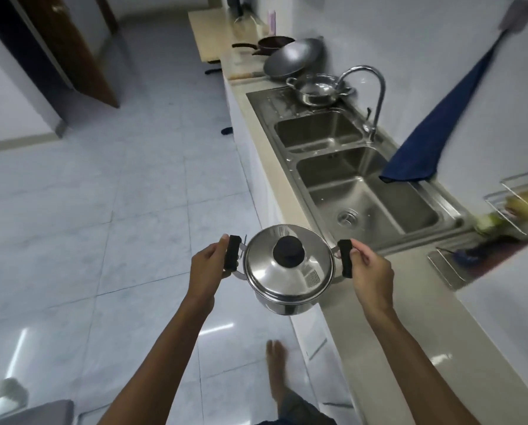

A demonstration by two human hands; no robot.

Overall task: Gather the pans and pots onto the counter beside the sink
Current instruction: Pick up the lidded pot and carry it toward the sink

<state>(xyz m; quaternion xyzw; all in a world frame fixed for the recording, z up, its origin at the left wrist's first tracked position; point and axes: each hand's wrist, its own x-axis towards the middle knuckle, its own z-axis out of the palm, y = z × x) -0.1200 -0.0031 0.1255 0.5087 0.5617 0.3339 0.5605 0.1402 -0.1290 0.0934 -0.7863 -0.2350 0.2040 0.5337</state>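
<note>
A lidded steel pot (287, 268) with a black knob and two black side handles hangs in the air at the counter's near edge. My left hand (209, 265) grips its left handle and my right hand (370, 268) grips its right handle. Past the double sink (357, 167), on the drainboard and counter, stand a small steel two-handled pot (316, 90), a grey wok (293, 58) and a dark frying pan (271, 44).
A curved tap (370, 96) rises behind the sink. A blue cloth (434, 142) hangs from the wall at right. A wire rack (520, 204) and a small tray (459, 265) sit on the near counter (388, 326). The tiled floor lies to the left, with my bare foot (276, 372) on it.
</note>
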